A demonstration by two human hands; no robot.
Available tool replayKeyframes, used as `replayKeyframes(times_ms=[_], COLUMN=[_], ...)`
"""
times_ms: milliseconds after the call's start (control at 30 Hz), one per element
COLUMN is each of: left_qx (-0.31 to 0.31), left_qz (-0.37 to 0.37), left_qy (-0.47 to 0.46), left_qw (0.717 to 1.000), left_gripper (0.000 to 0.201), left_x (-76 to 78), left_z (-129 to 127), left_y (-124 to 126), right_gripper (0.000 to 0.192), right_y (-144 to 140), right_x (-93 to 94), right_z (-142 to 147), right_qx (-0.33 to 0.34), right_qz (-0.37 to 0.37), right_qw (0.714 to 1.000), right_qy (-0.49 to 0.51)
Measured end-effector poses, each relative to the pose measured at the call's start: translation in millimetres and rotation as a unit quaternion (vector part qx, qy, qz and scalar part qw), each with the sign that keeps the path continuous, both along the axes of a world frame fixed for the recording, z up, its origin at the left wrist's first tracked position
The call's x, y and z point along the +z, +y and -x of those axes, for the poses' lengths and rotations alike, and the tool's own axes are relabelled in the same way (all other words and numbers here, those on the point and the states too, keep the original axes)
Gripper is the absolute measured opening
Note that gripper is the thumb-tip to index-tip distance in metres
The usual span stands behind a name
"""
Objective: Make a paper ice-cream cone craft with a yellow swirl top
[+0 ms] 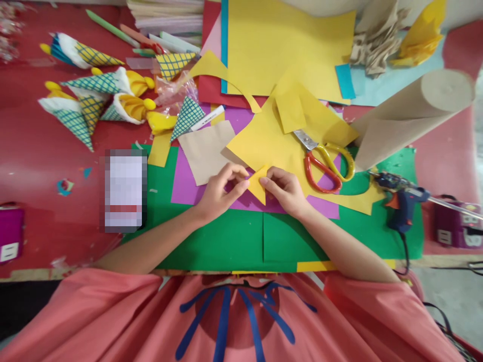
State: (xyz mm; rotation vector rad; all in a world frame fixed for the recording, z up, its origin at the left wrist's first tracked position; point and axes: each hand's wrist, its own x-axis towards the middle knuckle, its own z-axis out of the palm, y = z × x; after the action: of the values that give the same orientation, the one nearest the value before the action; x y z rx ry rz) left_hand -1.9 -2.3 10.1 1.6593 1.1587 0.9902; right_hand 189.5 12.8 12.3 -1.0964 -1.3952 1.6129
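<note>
Between my two hands is a small folded piece of yellow paper, triangular, with one point facing down toward me. My left hand pinches its left corner between thumb and fingers. On the right side, my right hand grips the edge with thumb and forefinger. Both hands hover over purple paper on a green sheet. Just beyond them lie a large sheet of yellow paper and a square of brown paper. Scissors with red and yellow handles lie right of my right hand.
A glue gun and a brown paper roll are at right. Decorated paper cones lie at back left, near a marker. A blurred-out phone-like object rests at left. Yellow sheets are stacked behind.
</note>
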Motion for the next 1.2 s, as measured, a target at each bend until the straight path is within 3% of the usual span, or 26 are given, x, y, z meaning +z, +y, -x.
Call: replayKeyframes(times_ms=[200, 300, 467, 600, 733, 800, 867, 933, 1000, 1200], left_qx=[-0.014, -0.019, -0.058, -0.105, -0.056, -0.041, -0.036, -0.035, -0.038, -0.038], left_qz=[-0.088, -0.065, 0.009, 0.016, 0.033, 0.065, 0.096, 0.106, 0.1, 0.117], left_qy=[0.013, 0.011, 0.0, 0.005, 0.025, 0.008, -0.023, -0.043, -0.048, -0.058], left_qw=[0.996, 0.998, 0.998, 0.994, 0.998, 0.997, 0.994, 0.993, 0.993, 0.991], left_gripper=[0.01, 0.006, 0.018, 0.036, 0.03, 0.026, 0.025, 0.024, 0.024, 0.027], left_x=[-2.0, -5.3, -4.2, 2.8, 2.6, 1.1, 0.8, 1.7, 3.1, 2.4], left_z=[-1, -1, 1, 1, 1, 0, 0, 0, 0, -1], left_y=[1, 2, 2, 3, 3, 2, 2, 2, 2, 3], right_gripper=[0.034, 0.031, 0.019, 0.01, 0.007, 0.009, 0.017, 0.023, 0.024, 0.02], right_y=[0, 0, 0, 1, 2, 1, 0, -2, -2, 1], right_x=[-2.0, -1.9, -1.9, -3.9, -4.6, -4.2, -3.2, -1.8, -0.3, -0.5], right_z=[-1, -3, -1, 1, 2, 2, 2, 2, 1, -1], right_qx=[-0.014, 0.006, 0.027, 0.016, 0.011, -0.003, -0.006, 0.015, 0.039, 0.051], right_qz=[0.015, -0.017, -0.057, -0.154, -0.252, -0.232, -0.156, -0.076, -0.041, -0.115], right_qw=[1.0, 0.999, 0.997, 0.988, 0.967, 0.972, 0.987, 0.997, 0.998, 0.992], right_qy=[0.017, 0.045, 0.035, -0.008, -0.045, -0.043, -0.027, -0.013, -0.01, -0.025])
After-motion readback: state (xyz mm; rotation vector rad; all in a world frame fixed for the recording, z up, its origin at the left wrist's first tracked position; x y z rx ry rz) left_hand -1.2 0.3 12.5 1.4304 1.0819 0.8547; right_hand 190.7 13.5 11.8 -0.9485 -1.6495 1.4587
